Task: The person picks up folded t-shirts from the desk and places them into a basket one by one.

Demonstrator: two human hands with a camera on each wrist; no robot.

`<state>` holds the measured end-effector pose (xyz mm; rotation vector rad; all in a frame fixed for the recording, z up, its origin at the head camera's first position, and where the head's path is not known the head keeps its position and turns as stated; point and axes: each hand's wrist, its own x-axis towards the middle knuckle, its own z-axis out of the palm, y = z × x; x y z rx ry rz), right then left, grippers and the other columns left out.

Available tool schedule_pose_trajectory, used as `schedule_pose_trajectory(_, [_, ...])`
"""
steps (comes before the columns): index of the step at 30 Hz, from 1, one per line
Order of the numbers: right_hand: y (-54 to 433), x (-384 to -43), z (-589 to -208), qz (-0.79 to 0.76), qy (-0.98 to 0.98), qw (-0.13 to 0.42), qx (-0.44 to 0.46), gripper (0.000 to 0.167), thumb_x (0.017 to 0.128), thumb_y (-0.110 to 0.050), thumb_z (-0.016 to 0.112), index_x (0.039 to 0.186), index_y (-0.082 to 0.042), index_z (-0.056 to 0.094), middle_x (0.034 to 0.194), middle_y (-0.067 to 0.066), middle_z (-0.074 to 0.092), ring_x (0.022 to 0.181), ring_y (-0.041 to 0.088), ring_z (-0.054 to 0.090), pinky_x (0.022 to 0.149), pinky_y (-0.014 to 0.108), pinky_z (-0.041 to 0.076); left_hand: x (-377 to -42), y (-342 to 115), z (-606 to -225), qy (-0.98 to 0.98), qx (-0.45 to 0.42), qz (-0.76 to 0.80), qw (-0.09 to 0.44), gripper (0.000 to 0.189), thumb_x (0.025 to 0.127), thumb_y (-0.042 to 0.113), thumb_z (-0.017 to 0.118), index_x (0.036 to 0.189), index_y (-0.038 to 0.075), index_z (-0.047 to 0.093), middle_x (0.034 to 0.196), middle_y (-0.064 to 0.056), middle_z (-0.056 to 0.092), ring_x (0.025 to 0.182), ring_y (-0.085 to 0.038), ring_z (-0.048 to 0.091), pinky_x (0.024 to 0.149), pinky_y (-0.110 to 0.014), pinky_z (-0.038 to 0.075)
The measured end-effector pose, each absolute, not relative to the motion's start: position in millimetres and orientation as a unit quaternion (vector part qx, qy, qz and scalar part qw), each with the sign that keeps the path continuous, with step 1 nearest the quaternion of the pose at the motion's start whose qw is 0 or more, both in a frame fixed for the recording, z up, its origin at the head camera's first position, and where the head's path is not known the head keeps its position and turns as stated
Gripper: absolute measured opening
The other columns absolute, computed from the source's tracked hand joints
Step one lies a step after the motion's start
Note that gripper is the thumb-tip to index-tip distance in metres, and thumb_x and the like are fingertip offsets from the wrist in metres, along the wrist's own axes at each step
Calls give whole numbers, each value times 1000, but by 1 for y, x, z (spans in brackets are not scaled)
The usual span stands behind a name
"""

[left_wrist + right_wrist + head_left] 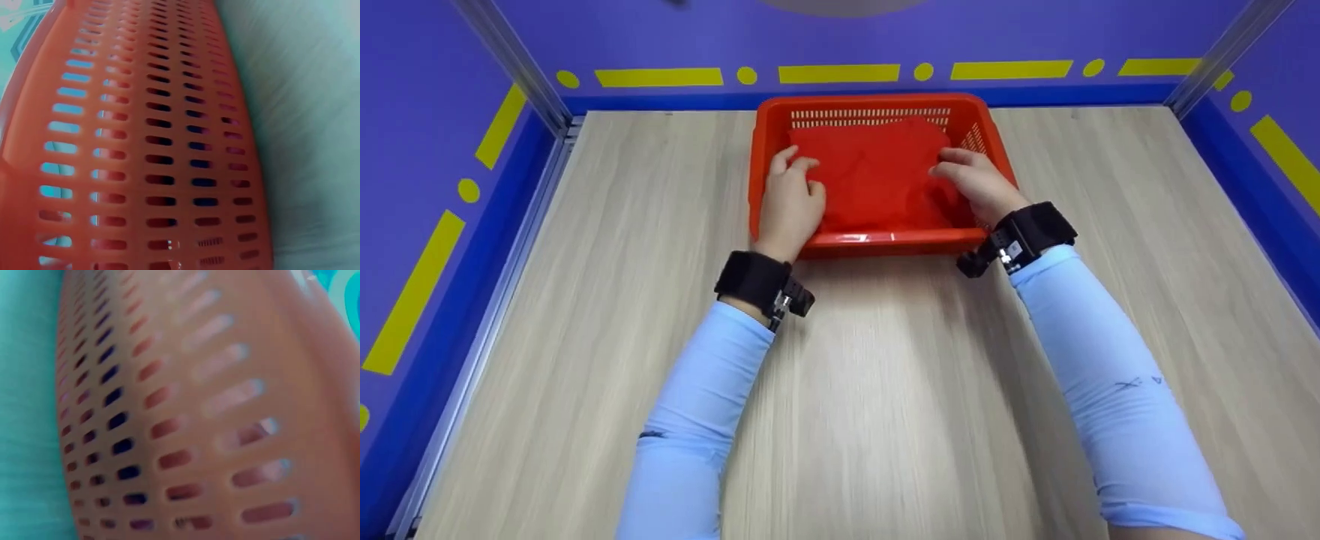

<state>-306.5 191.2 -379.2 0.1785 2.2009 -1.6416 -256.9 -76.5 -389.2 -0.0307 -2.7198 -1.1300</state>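
Note:
A red plastic basket (885, 241) with slotted walls stands near the back of the table. A red cloth (877, 176) lies spread inside it, its surface a little rumpled. My left hand (791, 202) reaches over the basket's left side, fingers loosely bent at the cloth's left edge, thumb apart from them. At the opposite edge, my right hand (979, 180) has its fingertips on the cloth, its thumb mostly hidden. Both wrist views show only the slotted basket wall (135, 140), with red and dark blue showing through the slots; neither shows the fingers.
The wooden tabletop (877, 390) extends around the basket. Purple-blue panels (675, 37) with yellow markings enclose the back and sides, joined by metal corner posts. A black wrist camera (975, 262) hangs by the basket's front right corner.

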Motion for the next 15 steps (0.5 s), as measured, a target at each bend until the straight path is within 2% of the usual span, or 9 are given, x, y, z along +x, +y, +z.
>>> schedule_pose_trajectory(2, [192,-302,-378,-563,804,182,50,67,102,-21,55,162,-13,26,164,7,26,135,21,32,118,36,29,-254,-76,-392,-912,-35,-378,154,29,98,6,54,123,3,69,149,-12,47,132,-26,51,101,-29,49])
schedule_pose_trajectory(4, [193,-297,-377,-534,828,171,32,65,103,-22,54,162,-15,27,163,6,28,134,21,35,116,36,32,-250,-77,-395,-907,-65,-364,201,26,98,5,54,118,2,71,143,-13,53,129,-27,52,103,-29,48])
schedule_pose_trajectory(7, [196,-285,-376,-493,861,123,-12,61,103,-18,54,160,-14,33,161,9,32,129,24,44,112,38,38,-242,-81,-401,-901,-100,-340,248,26,98,4,54,119,1,70,138,-15,57,127,-28,53,104,-32,47])
schedule_pose_trajectory(10, [201,-268,-381,-471,879,22,-74,51,100,-9,56,151,-7,48,157,16,35,125,29,53,108,38,43,-232,-87,-407,-901,-120,-325,261,34,99,5,55,131,1,63,136,-16,57,127,-30,53,103,-36,48])
schedule_pose_trajectory(12, [207,-254,-389,-472,870,-60,-132,42,98,-1,56,140,-2,58,151,19,41,118,31,59,99,32,49,-225,-92,-411,-903,-128,-320,258,40,99,6,56,139,3,57,137,-17,57,127,-31,53,104,-40,47])
schedule_pose_trajectory(15, [217,-232,-403,-473,835,-161,-230,32,93,10,58,123,3,70,140,21,54,119,30,59,95,23,49,-213,-99,-419,-910,-128,-315,238,43,101,9,54,144,5,53,141,-17,55,133,-32,48,111,-51,38])
